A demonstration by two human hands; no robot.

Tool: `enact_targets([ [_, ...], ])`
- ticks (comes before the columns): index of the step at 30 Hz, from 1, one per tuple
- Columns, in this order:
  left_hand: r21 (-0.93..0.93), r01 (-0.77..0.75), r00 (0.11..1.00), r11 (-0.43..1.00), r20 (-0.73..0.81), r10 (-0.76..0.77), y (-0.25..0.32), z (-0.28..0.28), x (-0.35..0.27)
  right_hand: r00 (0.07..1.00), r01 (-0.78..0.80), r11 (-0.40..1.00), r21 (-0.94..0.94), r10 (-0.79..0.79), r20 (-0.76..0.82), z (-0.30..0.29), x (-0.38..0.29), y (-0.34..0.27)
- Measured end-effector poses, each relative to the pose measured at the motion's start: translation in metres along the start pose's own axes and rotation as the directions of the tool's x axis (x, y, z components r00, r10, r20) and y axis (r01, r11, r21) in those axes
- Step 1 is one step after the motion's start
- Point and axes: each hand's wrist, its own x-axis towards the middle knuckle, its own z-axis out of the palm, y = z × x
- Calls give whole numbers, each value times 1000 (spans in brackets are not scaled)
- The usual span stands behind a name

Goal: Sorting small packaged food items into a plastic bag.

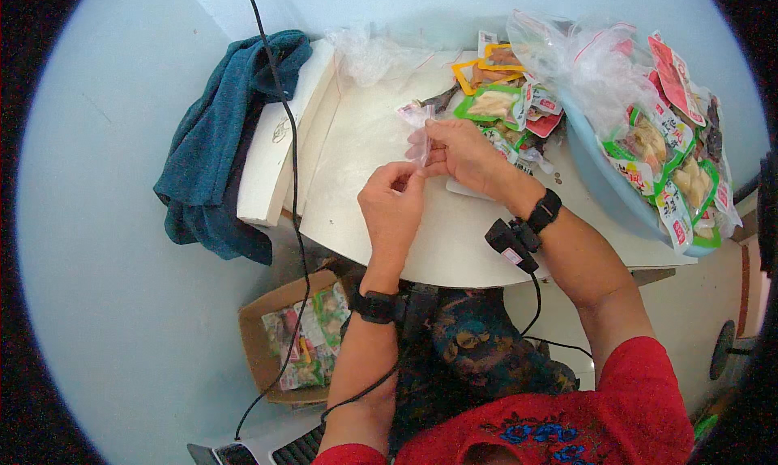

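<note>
Over the white table (pixel 358 130), a small clear plastic bag (pixel 419 117) is held upright between my two hands. My left hand (pixel 391 200) pinches its lower edge between thumb and forefinger. At the bag's right side, the fingers and thumb of my right hand (pixel 467 155) grip it, with some fingers seen through the film. What is inside the bag is too blurred to tell. Just beyond my right hand lies a pile of sealed food packets (pixel 493 103) with green, yellow and red borders.
A light-blue basin (pixel 598 176) heaped with packets and clear bags (pixel 608 57) stands right. Crumpled clear plastic (pixel 380 57) lies at the back. Leftward are a white foam block (pixel 285 143), a dark-blue cloth (pixel 209 155) and a hanging black cable (pixel 294 161). Below sits a cardboard box (pixel 258 361) of packets.
</note>
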Motion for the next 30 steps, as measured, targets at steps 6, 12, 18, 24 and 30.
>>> enact_targets([
  [6,-90,197,980,976,47,-193,-3,-8,1,999,-5,1000,-27,6,34,-1,1,2],
  [12,109,-17,998,994,-61,24,7,-6,-3,994,17,986,-169,-35,-101,9,-3,-1],
  [18,131,-17,998,991,-54,24,10,-5,-4,995,-14,936,-352,-21,-94,9,-6,-6],
  [24,91,26,996,995,-82,-19,13,-6,-4,1000,11,983,-183,-10,6,6,-3,-2],
  [30,190,9,999,982,-39,-1,9,-4,-7,999,28,983,-182,-20,46,6,-5,-1],
])
